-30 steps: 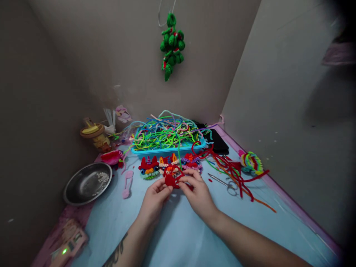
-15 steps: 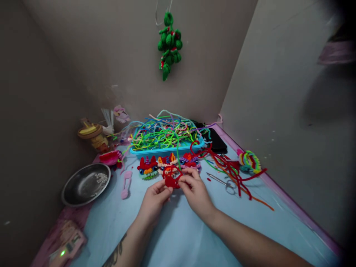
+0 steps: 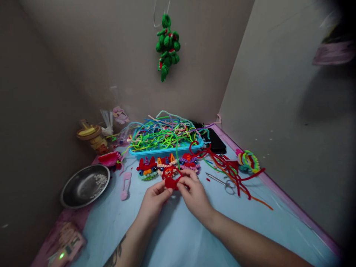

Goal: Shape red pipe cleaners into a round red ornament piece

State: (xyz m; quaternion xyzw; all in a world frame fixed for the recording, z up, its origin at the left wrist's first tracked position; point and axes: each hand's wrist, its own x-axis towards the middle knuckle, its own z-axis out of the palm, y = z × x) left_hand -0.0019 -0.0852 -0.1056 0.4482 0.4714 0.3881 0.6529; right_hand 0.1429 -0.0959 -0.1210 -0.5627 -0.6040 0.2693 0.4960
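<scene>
Red fuzzy piece [image 3: 170,183] near the centre of the table [image 3: 178,241], pinched between 2 hands and seemingly lifted clear of the surface. Shows a broad, flat part toward 9 o'clock and a thin strand curving off toward 1. Left hand [image 3: 155,200] half closed, thumb and fingertips nipping the broad part; right hand [image 3: 194,198] similarly curled, fingertips gathered on the 3 o'clock edge. Cannot tell the exact contact under the right fingertips.

Best, by judgement, to use the left pinch as a steady anchor and shape with the right alone. Bend in small moves, avoid sharp creases, and go lightly on the pile. Mind the thin loop: likely to snag on the fuzzy figures [image 3: 147,168] just beyond, 3 in a row from 10 to 2 o'clock.

Farther at 12, blue tray [image 3: 167,151] heaped with multicoloured strands [image 3: 167,137]. At 3, scissors [image 3: 219,180] pointing toward 10; just past, loose red strands [image 3: 226,165]. Toward 9, pink clip [image 3: 126,185], then metal bowl [image 3: 78,189] holding small white bits [image 3: 100,181]. At 8, pinkish device [image 3: 71,244] with green light lit. Grey walls [image 3: 111,37] close in, meeting at about 1; green ornament [image 3: 167,48] hanging at 12.
</scene>
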